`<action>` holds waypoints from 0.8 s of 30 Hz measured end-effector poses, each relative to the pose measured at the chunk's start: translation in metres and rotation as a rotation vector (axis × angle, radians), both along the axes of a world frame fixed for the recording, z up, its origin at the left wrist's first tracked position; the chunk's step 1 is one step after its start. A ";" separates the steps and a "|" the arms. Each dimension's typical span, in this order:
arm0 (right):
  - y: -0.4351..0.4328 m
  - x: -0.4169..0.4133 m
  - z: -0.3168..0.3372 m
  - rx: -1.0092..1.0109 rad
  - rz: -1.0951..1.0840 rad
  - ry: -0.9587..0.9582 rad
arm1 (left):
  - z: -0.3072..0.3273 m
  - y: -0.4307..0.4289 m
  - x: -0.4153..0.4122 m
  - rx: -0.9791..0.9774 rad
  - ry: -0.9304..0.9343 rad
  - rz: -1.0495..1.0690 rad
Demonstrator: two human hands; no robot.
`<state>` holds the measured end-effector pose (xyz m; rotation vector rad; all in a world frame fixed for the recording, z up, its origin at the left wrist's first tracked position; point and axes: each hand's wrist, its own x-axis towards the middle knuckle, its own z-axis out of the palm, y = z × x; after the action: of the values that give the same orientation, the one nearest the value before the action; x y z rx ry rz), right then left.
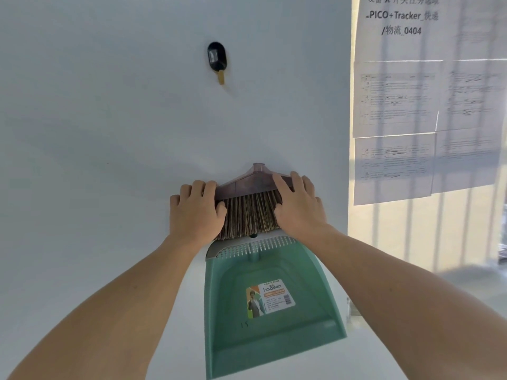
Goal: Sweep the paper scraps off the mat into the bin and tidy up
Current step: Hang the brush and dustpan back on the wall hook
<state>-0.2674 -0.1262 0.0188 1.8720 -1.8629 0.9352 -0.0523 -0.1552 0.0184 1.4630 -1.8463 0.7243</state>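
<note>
A brush head (pixel 248 200) with brown bristles and a translucent purple-grey top is pressed against the white wall. My left hand (pixel 196 212) grips its left end and my right hand (pixel 299 205) grips its right end. Directly below hangs a green dustpan (pixel 263 305) with a product label, its perforated top just under the bristles. The brush handle is hidden. No mat, paper scraps or bin are in view.
A black wall hook (pixel 217 58) with a yellowish peg sits high on the wall (pixel 109 133) above the brush. Printed paper sheets (pixel 428 105) are taped to the wall at the right, beside a sunlit section.
</note>
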 end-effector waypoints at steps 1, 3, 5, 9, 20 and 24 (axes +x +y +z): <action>0.000 0.000 0.000 0.002 -0.003 -0.003 | 0.000 0.000 0.000 -0.002 0.003 -0.002; 0.000 0.001 -0.001 0.005 -0.016 -0.002 | 0.001 0.000 -0.001 -0.002 0.007 -0.002; 0.001 0.001 -0.001 0.007 -0.026 0.000 | 0.001 0.001 -0.001 -0.005 0.014 -0.009; 0.001 0.003 -0.002 -0.009 -0.040 0.012 | 0.002 0.005 -0.002 -0.027 0.024 -0.029; 0.019 -0.001 0.001 0.012 -0.042 0.099 | 0.006 0.029 -0.007 -0.005 0.012 -0.024; 0.040 -0.003 0.002 0.006 -0.024 0.117 | 0.006 0.049 -0.010 0.025 0.016 0.004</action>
<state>-0.2705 -0.0866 0.0213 1.8622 -1.8165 0.7947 -0.0620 -0.1058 0.0245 1.4846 -1.8464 0.6920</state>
